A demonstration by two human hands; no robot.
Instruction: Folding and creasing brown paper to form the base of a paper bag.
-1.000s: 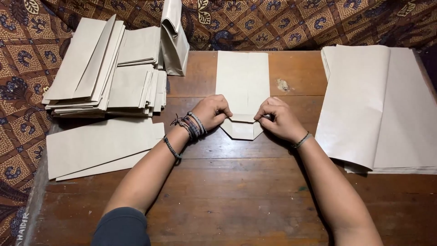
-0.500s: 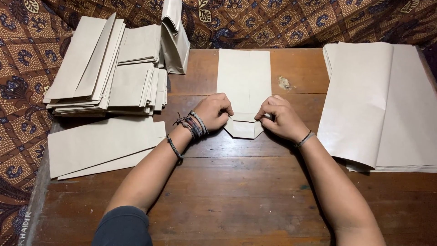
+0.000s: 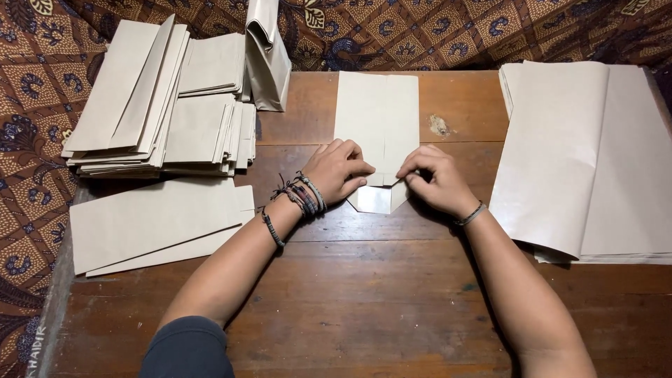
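A flat beige paper bag piece [image 3: 376, 115] lies lengthwise on the wooden table [image 3: 364, 301], its near end folded into a pointed flap [image 3: 374, 199]. My left hand [image 3: 336, 170], with several bracelets on its wrist, presses down on the left side of that fold. Opposite it, my right hand [image 3: 435, 180] pinches the fold's right edge with curled fingers. Both hands touch the paper at its near end, and their fingers hide part of the fold.
Stacks of finished flat paper bags [image 3: 164, 101] fill the table's far left, with one upright bag [image 3: 267, 52] behind them. Two folded sheets [image 3: 157, 220] lie at the left front. A pile of large paper sheets [image 3: 588, 150] sits on the right. Patterned brown cloth [image 3: 28, 105] surrounds the table.
Both hands have drawn slightly closer together along the fold at the paper's near end. The pointed flap looks shorter. The paper itself stays in place.
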